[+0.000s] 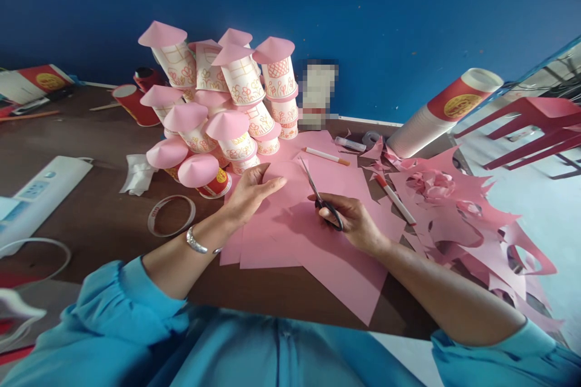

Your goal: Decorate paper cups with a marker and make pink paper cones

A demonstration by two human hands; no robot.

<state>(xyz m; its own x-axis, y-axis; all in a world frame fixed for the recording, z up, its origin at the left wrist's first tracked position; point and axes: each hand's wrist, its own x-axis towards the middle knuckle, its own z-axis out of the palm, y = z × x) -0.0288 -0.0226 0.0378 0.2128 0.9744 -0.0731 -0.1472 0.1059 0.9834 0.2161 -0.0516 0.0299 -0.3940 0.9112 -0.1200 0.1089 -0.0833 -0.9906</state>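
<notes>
Head view: showing a power strip (49, 193) at far left, a ring (154, 210) lying on the table (106, 224), then cups (244, 86) wearing pink cones (228, 126). Pinching pink paper (290, 178) narrowly in the left hand (249, 195), just before the cups and over loose sheets (347, 284). Gripping scissors (319, 198) in the right hand (357, 222), pointing away from the body near the paper's right side; cannot tell whether touching. Showing a marker (399, 202), a cup stack (426, 127) and scraps (458, 230) farther right.
</notes>
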